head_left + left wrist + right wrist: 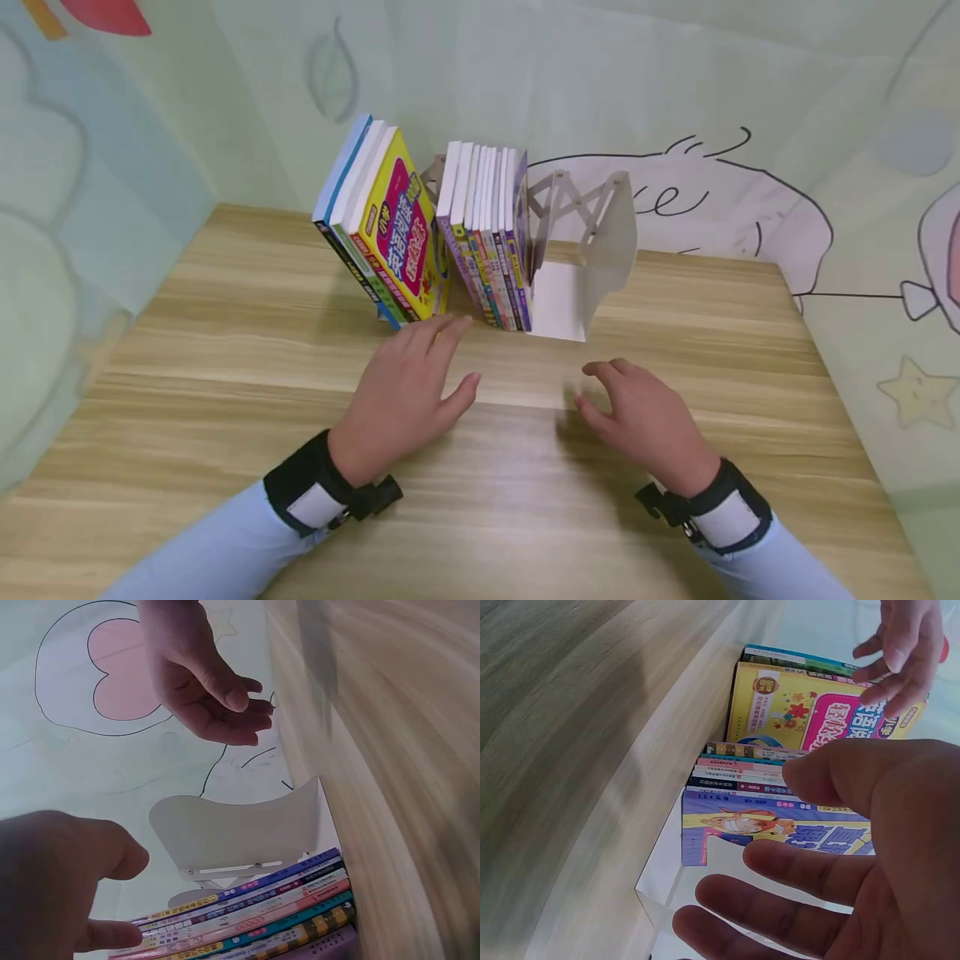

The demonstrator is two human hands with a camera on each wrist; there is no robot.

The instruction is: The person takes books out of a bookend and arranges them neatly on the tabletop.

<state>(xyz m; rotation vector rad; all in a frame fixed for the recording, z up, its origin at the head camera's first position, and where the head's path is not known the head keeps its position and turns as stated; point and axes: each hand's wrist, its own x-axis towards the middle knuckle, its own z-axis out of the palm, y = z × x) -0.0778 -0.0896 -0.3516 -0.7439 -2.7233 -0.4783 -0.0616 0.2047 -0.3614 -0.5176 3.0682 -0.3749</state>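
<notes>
Books stand in a white folding bookend rack [555, 304] at the back of the table. Three larger books lean to the left, the nearest with a yellow cover [401, 225]; to their right is a row of several thinner books [487, 233]. My left hand [408, 392] hovers in front of the larger books, fingers spread and holding nothing. Out over the table, right of the rack's front edge, my right hand [645, 412] has loosely bent fingers and nothing in them. In the right wrist view a purple-blue book cover [772, 825] faces the rack's bare right section.
The wood-grain table [480, 500] ends at a cartoon-printed backdrop [600, 75] behind and at both sides. The rack's upright end plate [615, 233] stands on the right, with crossed metal struts [577, 204] behind.
</notes>
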